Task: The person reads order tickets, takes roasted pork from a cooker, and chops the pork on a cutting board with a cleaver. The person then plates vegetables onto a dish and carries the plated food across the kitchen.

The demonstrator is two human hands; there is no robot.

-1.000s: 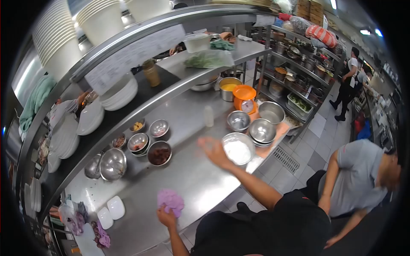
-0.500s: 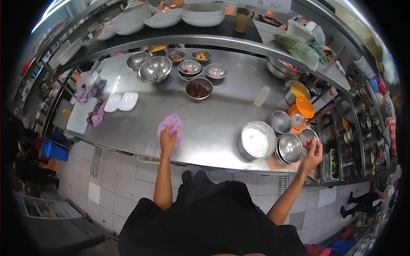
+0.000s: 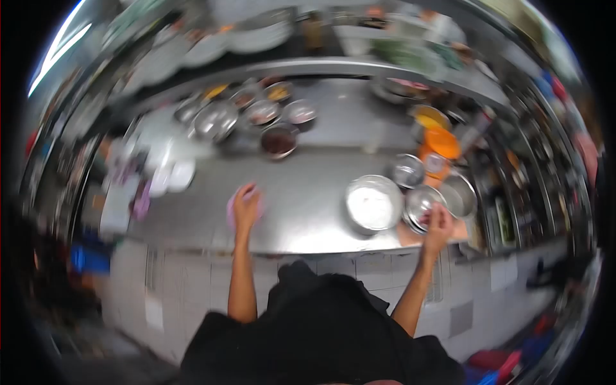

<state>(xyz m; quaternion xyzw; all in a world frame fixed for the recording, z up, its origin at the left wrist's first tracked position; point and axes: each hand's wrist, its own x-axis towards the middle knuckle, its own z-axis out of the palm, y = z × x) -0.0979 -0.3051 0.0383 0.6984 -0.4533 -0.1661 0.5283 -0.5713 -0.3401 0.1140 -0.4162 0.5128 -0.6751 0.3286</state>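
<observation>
My left hand (image 3: 245, 206) is closed on a pink cloth (image 3: 258, 206), which lies on the steel counter and shows on both sides of the fingers. Near the counter's front right, my right hand (image 3: 438, 226) has its fingers bunched together at the edge of a stacked steel bowl (image 3: 420, 200). Blur hides whether it holds anything or touches the rim. To the left of that stack stands a large steel bowl (image 3: 373, 204) with white powder inside. A steel pot (image 3: 459, 196) is just right of the hand, and another small bowl (image 3: 406, 171) sits behind.
An orange container (image 3: 439, 146) and a pot with yellow contents (image 3: 428, 118) stand at the back right. Several steel bowls, one with dark red food (image 3: 279, 141), are grouped at the back. White dishes (image 3: 181, 174) lie left. A shelf (image 3: 308, 66) crosses above the counter.
My right hand has moved left, from beside the pot to the stacked bowls. My left hand stays at the cloth. The view has shifted and blurred.
</observation>
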